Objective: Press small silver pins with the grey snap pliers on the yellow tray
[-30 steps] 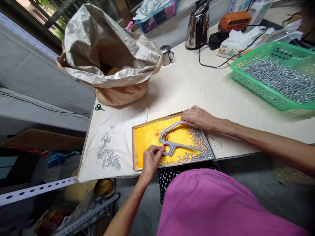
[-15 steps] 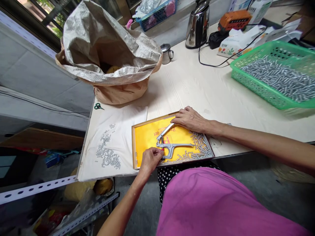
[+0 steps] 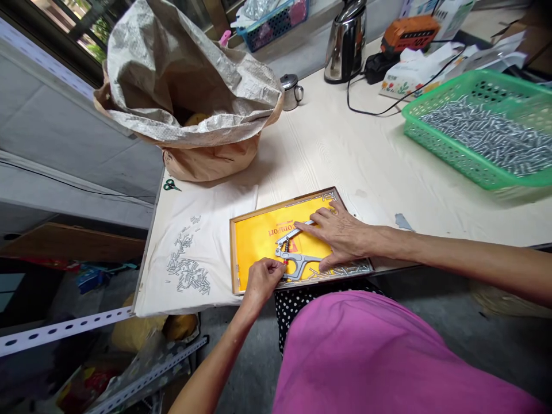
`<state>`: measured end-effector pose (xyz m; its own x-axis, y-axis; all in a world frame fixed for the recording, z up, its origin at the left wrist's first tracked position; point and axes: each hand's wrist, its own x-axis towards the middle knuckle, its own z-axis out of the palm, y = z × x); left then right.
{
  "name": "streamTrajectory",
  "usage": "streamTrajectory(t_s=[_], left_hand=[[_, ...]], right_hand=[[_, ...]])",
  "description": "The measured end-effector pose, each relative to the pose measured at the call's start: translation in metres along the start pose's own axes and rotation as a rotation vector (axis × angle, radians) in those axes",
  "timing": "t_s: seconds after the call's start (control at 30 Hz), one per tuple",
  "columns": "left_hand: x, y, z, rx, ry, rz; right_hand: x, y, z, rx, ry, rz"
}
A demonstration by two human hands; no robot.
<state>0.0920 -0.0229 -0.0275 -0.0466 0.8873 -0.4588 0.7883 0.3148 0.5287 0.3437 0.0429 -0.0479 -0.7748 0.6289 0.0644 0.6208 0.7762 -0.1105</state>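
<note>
A grey metal hand press tool (image 3: 293, 260) lies in a shallow wooden tray with a yellow bottom (image 3: 259, 236) at the table's near edge. My left hand (image 3: 263, 280) is pinched at the tool's jaw, holding something too small to name. My right hand (image 3: 340, 233) wraps around the tool's two handles, fingers over the upper one and thumb by the lower one. Several small silver metal tubes (image 3: 349, 269) lie in the tray's right part, mostly under my right hand.
A pile of silver tubes (image 3: 187, 270) lies on a white cloth (image 3: 207, 218) left of the tray. Green scissors (image 3: 171, 185), a big woven sack (image 3: 190, 86), a steel cup (image 3: 291, 92), a kettle (image 3: 345, 40) and a green basket full of tubes (image 3: 483, 135) stand further back.
My right hand slid down from the tray's far edge onto the tool's handles, and the handles have come closer together. My left hand stayed pinched at the jaw.
</note>
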Motion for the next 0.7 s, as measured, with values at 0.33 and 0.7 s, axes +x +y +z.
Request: streamTrajectory(t_s=[0.33, 0.7], left_hand=[[0.001, -0.002, 0.002, -0.010, 0.016, 0.015], [-0.013, 0.014, 0.015, 0.346, 0.386, 0.557]], right_hand=[[-0.006, -0.013, -0.002, 0.084, -0.008, 0.058], [0.002, -0.016, -0.008, 0.201, 0.092, 0.017]])
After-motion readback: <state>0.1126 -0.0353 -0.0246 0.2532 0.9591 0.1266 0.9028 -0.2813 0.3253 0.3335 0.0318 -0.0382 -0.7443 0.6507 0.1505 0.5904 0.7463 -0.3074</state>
